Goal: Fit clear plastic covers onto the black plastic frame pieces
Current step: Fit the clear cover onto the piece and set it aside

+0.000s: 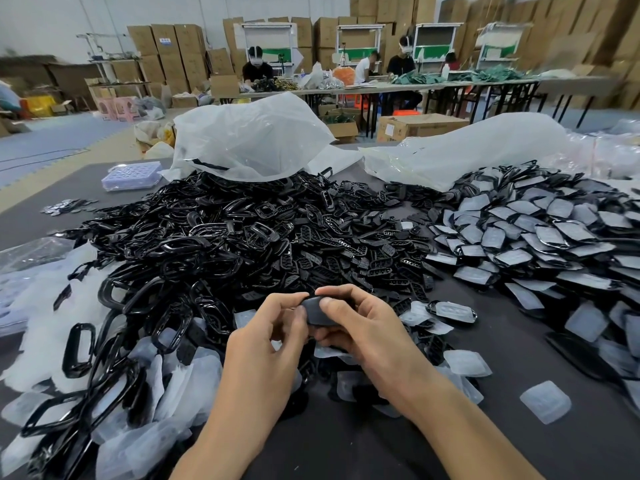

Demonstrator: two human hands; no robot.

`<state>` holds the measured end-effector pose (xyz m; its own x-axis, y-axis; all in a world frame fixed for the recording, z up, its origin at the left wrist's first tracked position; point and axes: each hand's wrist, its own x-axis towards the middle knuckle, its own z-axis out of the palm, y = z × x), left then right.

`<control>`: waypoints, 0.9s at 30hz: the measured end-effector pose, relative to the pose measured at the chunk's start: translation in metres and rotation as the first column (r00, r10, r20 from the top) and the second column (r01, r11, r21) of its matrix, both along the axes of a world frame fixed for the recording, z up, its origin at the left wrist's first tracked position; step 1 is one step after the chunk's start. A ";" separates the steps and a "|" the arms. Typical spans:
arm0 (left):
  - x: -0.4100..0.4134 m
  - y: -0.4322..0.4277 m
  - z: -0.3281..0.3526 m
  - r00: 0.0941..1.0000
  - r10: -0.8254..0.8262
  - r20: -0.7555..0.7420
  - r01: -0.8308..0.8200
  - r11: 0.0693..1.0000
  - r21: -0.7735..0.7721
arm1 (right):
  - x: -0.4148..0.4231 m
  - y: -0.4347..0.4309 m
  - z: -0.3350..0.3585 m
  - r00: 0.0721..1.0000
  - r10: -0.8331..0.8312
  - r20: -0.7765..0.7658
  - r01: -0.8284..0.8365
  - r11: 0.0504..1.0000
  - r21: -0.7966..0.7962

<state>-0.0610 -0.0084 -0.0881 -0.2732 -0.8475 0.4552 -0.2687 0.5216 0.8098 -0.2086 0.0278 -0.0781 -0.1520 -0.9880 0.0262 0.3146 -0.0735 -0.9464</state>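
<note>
Black plastic dominates the dark table [502, 445]: a large heap of frame pieces [225, 237] fills its middle and serves as the reference here. At the near edge of the heap, raised just above it, both hands hold one small dark piece [317, 313] between them. The left hand [273, 337] pinches the left end of the piece between thumb and forefinger, with the other fingers loosely curled. The right hand [360, 327] grips the other end, thumb pressed on the top face and fingers curled underneath. Whether a clear cover already sits on the held piece cannot be told. Loose clear covers [180, 386] lie along the near-left side of the heap, partly under the frames, and one single cover [545, 401] lies apart to the near right. To the right of the heap spreads a layer of covered frames [536, 237], overlapping like tiles. Behind the heap stands a crumpled translucent plastic bag [252, 136], and at its far left rests a clear moulded tray [133, 174].
</note>
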 end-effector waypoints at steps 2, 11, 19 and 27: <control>0.000 0.001 0.000 0.999 -0.006 0.038 0.008 0.999 -0.047 | 0.000 0.000 0.000 1.000 0.019 -0.017 -0.019 1.000 0.002; 0.003 0.002 -0.001 0.976 0.011 0.219 0.047 0.965 -0.258 | -0.005 0.002 0.001 0.991 0.108 -0.080 -0.105 0.994 0.040; 0.005 0.008 0.007 0.956 -0.024 0.292 0.111 0.951 -0.288 | -0.004 0.001 0.004 0.997 0.082 -0.007 -0.082 0.996 0.031; 0.005 0.009 0.010 0.875 -0.040 0.483 0.271 0.866 -0.420 | -0.005 0.000 0.005 0.988 -0.151 0.006 0.151 0.988 0.009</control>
